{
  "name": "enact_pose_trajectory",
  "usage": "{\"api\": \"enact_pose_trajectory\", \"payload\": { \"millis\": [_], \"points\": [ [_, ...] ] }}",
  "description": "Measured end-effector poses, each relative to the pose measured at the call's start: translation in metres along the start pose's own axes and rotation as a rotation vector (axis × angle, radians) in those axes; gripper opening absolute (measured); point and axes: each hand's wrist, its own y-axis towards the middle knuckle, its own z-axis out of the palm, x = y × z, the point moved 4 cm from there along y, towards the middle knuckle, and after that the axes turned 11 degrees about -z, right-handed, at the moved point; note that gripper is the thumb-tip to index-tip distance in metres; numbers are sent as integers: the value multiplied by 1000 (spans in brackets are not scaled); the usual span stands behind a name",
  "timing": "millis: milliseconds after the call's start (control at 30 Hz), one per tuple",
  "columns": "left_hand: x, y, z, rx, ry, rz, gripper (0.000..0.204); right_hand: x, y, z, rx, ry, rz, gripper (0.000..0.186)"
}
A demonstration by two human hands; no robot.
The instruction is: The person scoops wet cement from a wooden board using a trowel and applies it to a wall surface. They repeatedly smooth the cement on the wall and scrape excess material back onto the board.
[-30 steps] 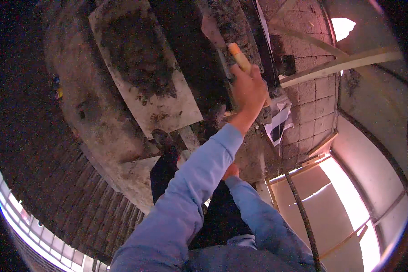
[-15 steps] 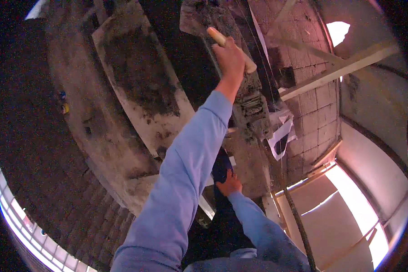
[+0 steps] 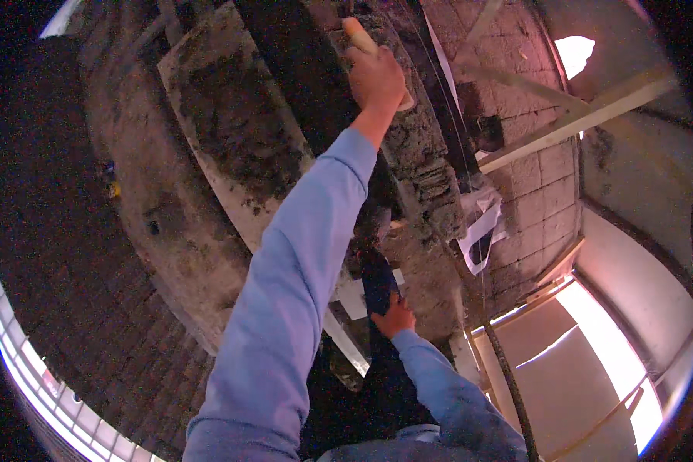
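Note:
My left hand (image 3: 376,81) is closed around the pale wooden handle (image 3: 359,36) of a tool, orange at its tip, over a narrow strip of rough, dark mortar (image 3: 423,177). The tool's working face is mostly hidden by the hand and the dark surroundings. Left of it lies a long pale board (image 3: 231,123) smeared with dark material, beside a dark gap. Lower down, my right hand (image 3: 394,316) rests with fingers apart on my dark-clothed leg (image 3: 379,281), next to a small white piece and a pale strip (image 3: 345,343).
A timber beam (image 3: 550,131) crosses at right, with block surfaces (image 3: 535,185), taut strings, crumpled white sheeting (image 3: 481,219) and an upright rough rod (image 3: 512,377). A weathered slab (image 3: 154,192) spans the left, with a small blue-and-yellow object (image 3: 114,185) beyond it.
My left hand has moved up and leftward with the tool. My right hand has shifted downward and now shows on my dark leg, where earlier it was mostly behind the left arm.

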Motion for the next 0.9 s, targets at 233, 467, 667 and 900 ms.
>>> {"api": "enact_pose_trajectory", "payload": {
  "millis": [233, 467, 667, 900],
  "points": [
    [12, 57, -51, -169, 216, 466, 38, 23, 3, -26, 2, -33, -29, 98],
    [112, 11, -151, 236, -580, -432, 30, 27, 9, -37, 33, -127, 6, 101],
    [289, -66, -285, 81, -227, -694, 40, 55, 11, -52, 8, 9, 48, 90],
    [419, -68, -474, 212, -186, -568, 39, -25, 26, -88, -451, 74, 137, 45]
  ]
}}
